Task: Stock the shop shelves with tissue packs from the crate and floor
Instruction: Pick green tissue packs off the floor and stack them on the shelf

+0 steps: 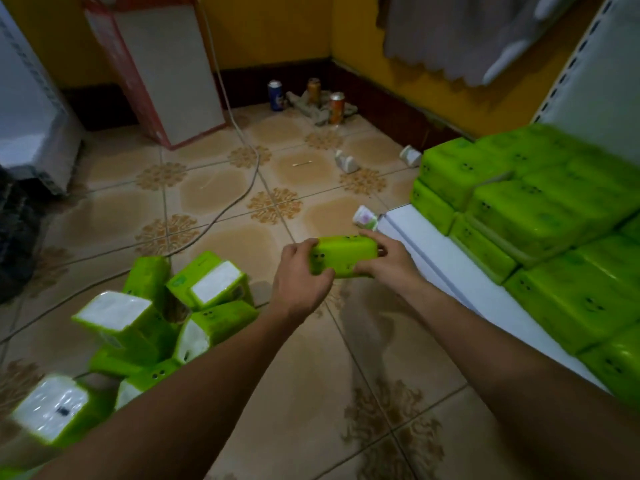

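Tiled floor (242,393), shelf (450,271) at right. Both hands, left (298,275) & right (381,261), fingers curled round one pack (343,256). Set flat, flush w/ stack (540,216).

Left hand (298,282): back turned to the camera, fingers curled over the left end of a green tissue pack (343,254), thumb pressed against its near edge. Right hand (382,263): wrapped round the pack's right end, fingers reaching over the far side. Left forearm (194,386): bare, entering from the lower left corner, angled up and rightward. Right forearm (485,344): bare, entering from the lower right edge, angled up and leftward. Wrists roughly straight, converging mid-frame, level with each other.
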`<state>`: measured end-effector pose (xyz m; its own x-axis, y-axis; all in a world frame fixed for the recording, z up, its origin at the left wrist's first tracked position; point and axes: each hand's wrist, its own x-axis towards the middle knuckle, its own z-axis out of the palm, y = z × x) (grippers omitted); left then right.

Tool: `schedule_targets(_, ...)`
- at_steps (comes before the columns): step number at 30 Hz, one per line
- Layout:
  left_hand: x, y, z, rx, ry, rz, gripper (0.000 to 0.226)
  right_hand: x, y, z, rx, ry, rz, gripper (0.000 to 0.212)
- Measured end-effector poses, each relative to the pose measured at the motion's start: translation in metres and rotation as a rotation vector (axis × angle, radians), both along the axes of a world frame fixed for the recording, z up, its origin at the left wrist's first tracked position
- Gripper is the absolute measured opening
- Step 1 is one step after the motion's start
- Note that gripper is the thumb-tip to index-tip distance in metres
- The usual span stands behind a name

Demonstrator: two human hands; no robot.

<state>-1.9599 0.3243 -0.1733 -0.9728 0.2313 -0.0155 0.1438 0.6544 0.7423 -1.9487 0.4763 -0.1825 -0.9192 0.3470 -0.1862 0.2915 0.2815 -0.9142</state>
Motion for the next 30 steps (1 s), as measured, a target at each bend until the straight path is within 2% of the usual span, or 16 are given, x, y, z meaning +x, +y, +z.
schedule_targets(5,0.007,0.024,0.016,0.013,0.202,-0.236,0.069,0.022,0.024,0.036,0.325,0.213,-0.140,0.051)
schedule_targets(8,0.007,0.036,0.026,0.096,0.260,-0.291,0.073,0.033,0.034,0.050,0.540,0.367,-0.229,0.040)
schedule_targets(12,0.007,0.067,0.048,0.358,0.252,-0.256,0.065,0.047,0.053,0.071,0.666,0.475,-0.338,0.035)
schedule_targets(15,0.015,0.092,0.058,0.437,0.260,-0.315,0.064,0.063,0.076,0.085,0.676,0.517,-0.454,0.035)
schedule_targets(22,0.038,0.130,0.031,0.067,0.269,-0.620,0.065,0.105,0.141,0.098,0.552,0.527,-0.846,0.037)
schedule_targets(27,0.045,0.149,0.019,-0.066,0.268,-0.742,0.064,0.154,0.184,0.086,0.577,0.423,-1.017,0.040)
schedule_targets(30,0.048,0.161,0.013,-0.087,0.242,-0.776,0.080,0.182,0.199,0.077,0.588,0.340,-1.048,0.041)
